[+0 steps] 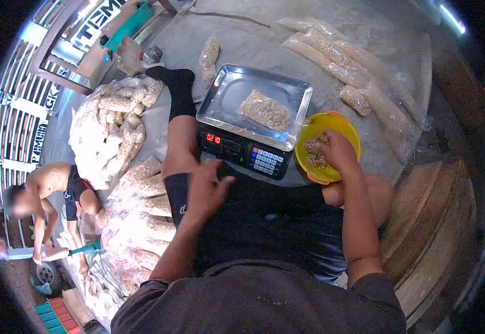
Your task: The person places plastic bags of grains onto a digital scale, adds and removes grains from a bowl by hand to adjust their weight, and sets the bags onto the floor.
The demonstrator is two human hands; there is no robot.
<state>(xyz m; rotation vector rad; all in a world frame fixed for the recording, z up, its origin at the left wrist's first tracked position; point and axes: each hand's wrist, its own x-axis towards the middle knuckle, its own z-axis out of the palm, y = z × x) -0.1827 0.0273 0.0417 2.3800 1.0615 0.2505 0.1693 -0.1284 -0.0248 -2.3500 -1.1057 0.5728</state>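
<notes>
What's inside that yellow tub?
The yellow tub holds small light-brown pieces. The right hand is in it, covering some; whatever lies beneath the top layer is hidden.

One scale [239,154], one basin [355,139], one bag [265,110] on tray [224,103]

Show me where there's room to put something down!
Bare floor lies beyond the metal tray, between the single filled bag and the long bags. The tray also has bare metal left of its packet. Piled bags crowd the space left of the leg, and the right hand is in the yellow bowl.
</notes>
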